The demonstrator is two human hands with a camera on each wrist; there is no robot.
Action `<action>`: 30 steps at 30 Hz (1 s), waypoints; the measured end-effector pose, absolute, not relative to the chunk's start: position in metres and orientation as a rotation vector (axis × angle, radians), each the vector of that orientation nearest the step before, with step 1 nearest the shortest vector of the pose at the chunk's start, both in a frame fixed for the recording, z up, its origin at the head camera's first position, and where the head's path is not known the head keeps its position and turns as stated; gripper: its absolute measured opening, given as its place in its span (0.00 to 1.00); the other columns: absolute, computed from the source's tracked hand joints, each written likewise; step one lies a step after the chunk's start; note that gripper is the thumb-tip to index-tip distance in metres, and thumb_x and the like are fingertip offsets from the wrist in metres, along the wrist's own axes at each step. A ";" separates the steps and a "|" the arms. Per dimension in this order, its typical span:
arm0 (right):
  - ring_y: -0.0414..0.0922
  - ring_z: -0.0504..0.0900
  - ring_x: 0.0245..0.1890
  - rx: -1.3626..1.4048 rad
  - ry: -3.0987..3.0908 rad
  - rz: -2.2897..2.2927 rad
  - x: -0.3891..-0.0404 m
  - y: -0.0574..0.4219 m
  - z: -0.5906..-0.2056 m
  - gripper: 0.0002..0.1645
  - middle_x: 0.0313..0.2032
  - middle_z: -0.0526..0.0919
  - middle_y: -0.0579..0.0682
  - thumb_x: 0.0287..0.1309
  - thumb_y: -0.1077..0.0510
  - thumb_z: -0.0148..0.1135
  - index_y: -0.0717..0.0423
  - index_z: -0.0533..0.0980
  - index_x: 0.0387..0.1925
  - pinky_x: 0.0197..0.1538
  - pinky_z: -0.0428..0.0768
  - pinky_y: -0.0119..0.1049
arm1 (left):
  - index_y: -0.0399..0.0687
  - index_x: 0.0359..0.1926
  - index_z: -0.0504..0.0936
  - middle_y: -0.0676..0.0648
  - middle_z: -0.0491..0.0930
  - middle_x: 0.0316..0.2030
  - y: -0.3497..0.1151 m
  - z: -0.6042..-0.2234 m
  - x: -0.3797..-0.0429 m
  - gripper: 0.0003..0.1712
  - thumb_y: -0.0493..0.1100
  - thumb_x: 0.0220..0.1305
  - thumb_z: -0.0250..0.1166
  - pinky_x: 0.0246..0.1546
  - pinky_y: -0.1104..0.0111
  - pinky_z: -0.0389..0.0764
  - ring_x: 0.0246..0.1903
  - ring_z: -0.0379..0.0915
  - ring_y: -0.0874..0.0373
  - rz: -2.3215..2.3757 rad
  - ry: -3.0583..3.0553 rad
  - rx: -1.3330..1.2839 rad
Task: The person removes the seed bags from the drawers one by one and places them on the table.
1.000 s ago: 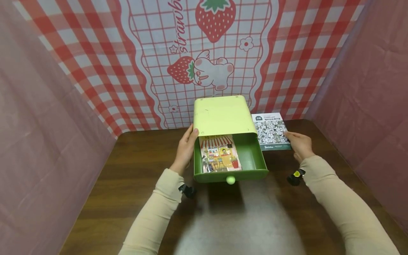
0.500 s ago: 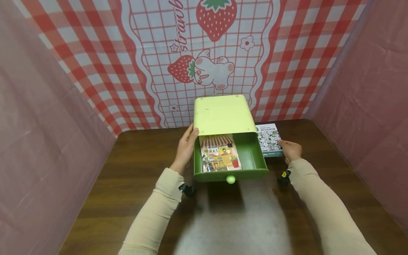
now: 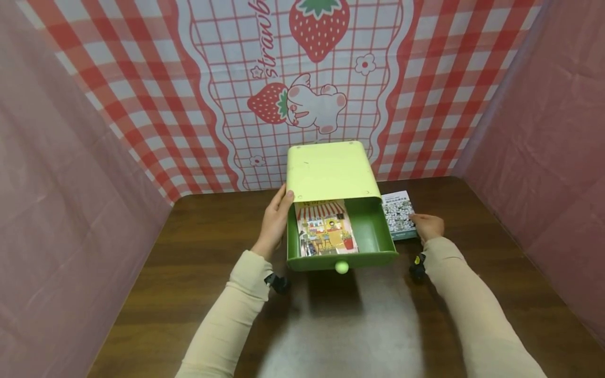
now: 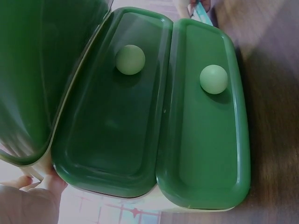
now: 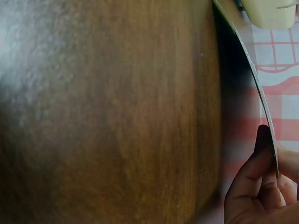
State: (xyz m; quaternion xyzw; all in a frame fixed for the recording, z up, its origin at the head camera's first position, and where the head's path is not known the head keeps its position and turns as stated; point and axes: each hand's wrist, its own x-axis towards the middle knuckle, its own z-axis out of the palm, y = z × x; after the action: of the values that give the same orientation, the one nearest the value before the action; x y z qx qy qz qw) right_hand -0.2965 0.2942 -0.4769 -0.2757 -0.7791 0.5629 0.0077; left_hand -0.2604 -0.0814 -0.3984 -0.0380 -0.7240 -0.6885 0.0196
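Right wrist: card (image 3: 398, 214) (thin) between fingers (image 5: 247, 184)

Person's left hand (image 3: 274, 223) against left side of pale-yellow cabinet (image 3: 333, 170); green drawer (image 3: 371, 231) pulled out, colourful illustrated packet (image 3: 325, 231) lying in its left part. Right hand (image 3: 429, 228) pinching flower-print packet (image 3: 398, 214) just beside cabinet's right side. Brown wooden table (image 3: 198, 273) below, strawberry-print checked cloth (image 3: 142, 79) behind, pink drapes (image 3: 52, 173) either side.

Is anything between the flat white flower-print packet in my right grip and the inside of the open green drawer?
Yes, the right side wall of the drawer stands between; the flower-print packet likely needs lifting over it. Beyond, a flat, colourful shop-print packet lies left; nothing visible blocks the right part.
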 end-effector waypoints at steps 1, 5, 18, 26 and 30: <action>0.56 0.65 0.68 -0.862 -2.449 1.749 -0.297 0.295 -0.478 0.32 0.68 0.66 0.64 0.67 0.50 0.55 0.66 0.69 0.65 0.70 0.68 0.49 | 0.63 0.76 0.55 0.51 0.53 0.76 -0.081 -0.399 -0.261 0.38 0.67 0.70 0.51 0.75 0.50 0.53 0.75 0.48 0.49 -2.140 -2.243 -0.118; 0.57 0.67 0.65 -0.829 -2.491 1.722 -0.298 0.297 -0.482 0.33 0.66 0.69 0.66 0.65 0.49 0.58 0.69 0.70 0.63 0.67 0.71 0.50 | 0.64 0.76 0.55 0.51 0.54 0.76 -0.081 -0.400 -0.261 0.39 0.67 0.70 0.51 0.74 0.51 0.56 0.75 0.50 0.49 -2.144 -2.243 -0.109; 0.60 0.80 0.47 -0.640 -2.837 1.229 -0.293 0.294 -0.476 0.30 0.50 0.82 0.67 0.57 0.48 0.65 0.71 0.80 0.49 0.43 0.80 0.47 | 0.64 0.76 0.55 0.51 0.53 0.76 -0.082 -0.400 -0.260 0.38 0.67 0.70 0.51 0.74 0.48 0.54 0.75 0.48 0.48 -2.133 -2.255 -0.115; 0.62 0.79 0.48 -0.704 -2.872 1.191 -0.293 0.288 -0.472 0.30 0.50 0.82 0.67 0.58 0.45 0.64 0.69 0.81 0.48 0.46 0.80 0.51 | 0.64 0.76 0.56 0.51 0.54 0.76 -0.081 -0.399 -0.260 0.38 0.67 0.70 0.51 0.74 0.49 0.55 0.75 0.49 0.48 -2.140 -2.246 -0.095; 0.64 0.79 0.49 -0.746 -2.883 1.164 -0.294 0.286 -0.471 0.32 0.51 0.81 0.69 0.57 0.44 0.65 0.71 0.80 0.47 0.47 0.80 0.54 | 0.63 0.76 0.56 0.50 0.54 0.76 -0.081 -0.400 -0.260 0.38 0.67 0.70 0.51 0.74 0.48 0.55 0.75 0.49 0.47 -2.144 -2.240 -0.102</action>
State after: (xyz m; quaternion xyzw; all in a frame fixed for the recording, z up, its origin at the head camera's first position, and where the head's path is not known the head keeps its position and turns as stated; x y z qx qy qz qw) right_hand -0.2944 0.2859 -0.4707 -0.2332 -0.9014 0.3638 -0.0280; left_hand -0.2600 -0.0811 -0.3997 -0.0327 -0.7218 -0.6911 0.0196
